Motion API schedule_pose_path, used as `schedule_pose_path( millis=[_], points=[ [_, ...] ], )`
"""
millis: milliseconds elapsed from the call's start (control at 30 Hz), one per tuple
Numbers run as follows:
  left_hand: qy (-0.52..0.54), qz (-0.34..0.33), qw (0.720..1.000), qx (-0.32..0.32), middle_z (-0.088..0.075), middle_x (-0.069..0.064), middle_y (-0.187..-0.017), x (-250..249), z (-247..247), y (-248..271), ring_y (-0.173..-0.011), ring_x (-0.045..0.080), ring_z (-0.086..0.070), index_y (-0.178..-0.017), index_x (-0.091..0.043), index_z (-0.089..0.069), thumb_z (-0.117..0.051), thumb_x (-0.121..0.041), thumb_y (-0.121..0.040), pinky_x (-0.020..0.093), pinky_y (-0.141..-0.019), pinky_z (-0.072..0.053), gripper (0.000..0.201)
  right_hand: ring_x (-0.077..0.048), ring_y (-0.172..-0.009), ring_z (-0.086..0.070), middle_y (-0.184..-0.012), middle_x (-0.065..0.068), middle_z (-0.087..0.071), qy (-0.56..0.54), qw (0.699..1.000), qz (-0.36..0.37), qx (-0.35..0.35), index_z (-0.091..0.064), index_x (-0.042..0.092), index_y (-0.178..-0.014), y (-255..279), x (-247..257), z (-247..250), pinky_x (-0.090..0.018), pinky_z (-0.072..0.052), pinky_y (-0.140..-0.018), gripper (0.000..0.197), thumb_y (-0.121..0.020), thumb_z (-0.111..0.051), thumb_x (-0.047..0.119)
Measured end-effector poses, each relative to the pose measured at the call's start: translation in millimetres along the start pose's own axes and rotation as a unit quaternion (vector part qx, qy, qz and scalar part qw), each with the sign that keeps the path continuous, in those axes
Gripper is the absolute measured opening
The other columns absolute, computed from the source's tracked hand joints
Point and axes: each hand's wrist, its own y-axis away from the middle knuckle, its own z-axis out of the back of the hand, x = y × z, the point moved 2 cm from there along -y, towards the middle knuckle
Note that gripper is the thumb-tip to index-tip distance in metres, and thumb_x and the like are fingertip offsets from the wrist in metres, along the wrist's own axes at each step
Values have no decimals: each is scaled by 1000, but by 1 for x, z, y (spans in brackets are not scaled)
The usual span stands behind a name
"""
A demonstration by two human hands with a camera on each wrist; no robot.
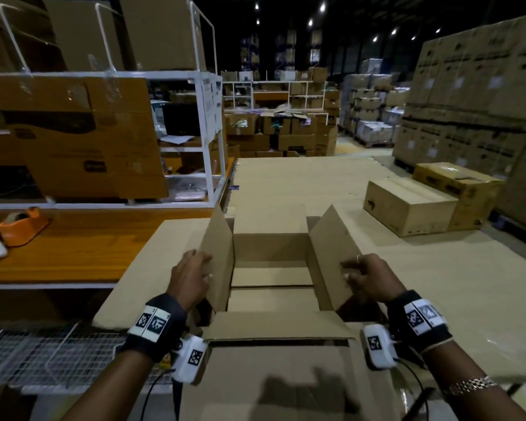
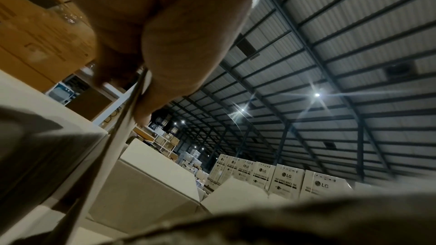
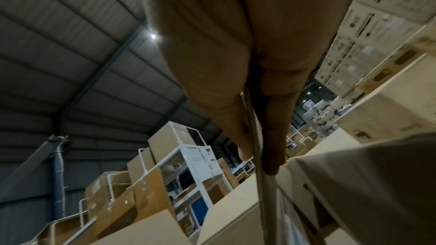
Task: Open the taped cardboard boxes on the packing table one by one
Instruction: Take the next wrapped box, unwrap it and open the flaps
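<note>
A brown cardboard box [image 1: 271, 247] stands open in front of me on the cardboard-covered table [image 1: 438, 284]. Its left flap [image 1: 219, 262] and right flap [image 1: 334, 253] stand raised; the near flap [image 1: 274, 326] lies folded toward me. My left hand [image 1: 192, 278] pinches the left flap [image 2: 132, 118] between thumb and fingers. My right hand [image 1: 368, 275] pinches the right flap [image 3: 257, 146] the same way. Inside, the bottom flaps [image 1: 271, 284] show and no contents are visible.
Two closed cardboard boxes [image 1: 407, 205] [image 1: 459, 183] sit at the far right of the table. An orange tape dispenser [image 1: 22, 223] lies on the wooden shelf at left, under a white rack [image 1: 207, 117] packed with cartons. Tall stacks of boxes [image 1: 483, 101] rise at right.
</note>
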Motion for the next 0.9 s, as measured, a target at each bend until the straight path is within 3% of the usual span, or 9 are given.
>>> schedule_pose_path(
  millis=[100,233,433,500,567,700,767,833,900],
  points=[
    [-7,14,1000,7,-53,10,-142,6,1,6,-123,29,-56,-139,-21,-55,-75,-18,-89,39,-103,-45,53,-10,-91,-69,-105,1,-74,-22,999,-15,-34,-75,12,-114,9,-16,8,-23,-54,-80,27,-87,-75,7],
    [52,6,999,14,-58,8,-141,6,0,8,-126,28,-57,-140,-19,-56,-75,-15,-89,39,-103,-47,55,-17,-91,-72,-99,-2,-77,-58,995,-36,-71,-78,11,-107,10,-29,14,-46,-60,-90,23,-86,-77,4],
    [8,32,999,-15,-58,13,-139,20,-4,10,-128,31,-52,-133,-20,-62,-79,-26,-85,44,-105,-43,51,-20,-113,-63,-121,-7,-70,-2,996,-76,-50,-74,13,-116,19,-37,9,-28,-48,-95,34,-83,-77,4],
    [-126,75,989,6,-42,19,-151,23,-2,15,-142,42,-31,-129,-24,-62,-77,-40,-84,57,-112,-32,50,-33,-128,-53,-134,-16,-58,87,988,-118,-54,-70,18,-122,26,-41,8,-37,-43,-104,45,-79,-81,14],
    [-187,93,977,46,-23,18,-162,21,-2,21,-149,49,-11,-132,-28,-59,-71,-53,-85,70,-115,-19,54,-41,-144,-29,-150,-19,-40,165,978,-120,-52,-66,22,-125,39,-33,0,-48,-31,-115,46,-82,-80,24],
    [-137,25,986,88,-14,7,-169,9,-12,40,-156,35,-1,-147,-35,-46,-50,-77,-85,70,-119,0,75,-30,-155,-5,-165,-7,-22,148,988,-38,3,-60,26,-133,70,0,-27,-52,-10,-122,47,-90,-70,45],
    [-73,2,992,105,-18,0,-168,-3,-16,56,-157,26,0,-148,-38,-45,-32,-94,-73,65,-119,11,94,-26,-155,-13,-160,-4,-35,73,996,-35,40,-66,31,-128,84,10,-32,-52,-15,-123,53,-87,-62,64],
    [-8,-14,992,122,-25,-4,-166,-15,-21,72,-157,21,-1,-145,-38,-49,-20,-102,-63,61,-119,15,109,-19,-146,-37,-139,7,-60,-2,999,-28,39,-73,38,-114,96,17,-29,-48,-32,-118,66,-78,-48,88],
    [28,-16,989,147,-31,-7,-164,-25,-28,86,-157,21,-2,-144,-38,-51,-14,-105,-60,61,-120,15,113,-8,-139,-44,-128,20,-61,-38,998,-16,38,-73,44,-109,110,23,-28,-42,-35,-115,63,-76,-44,90]
  ],
)
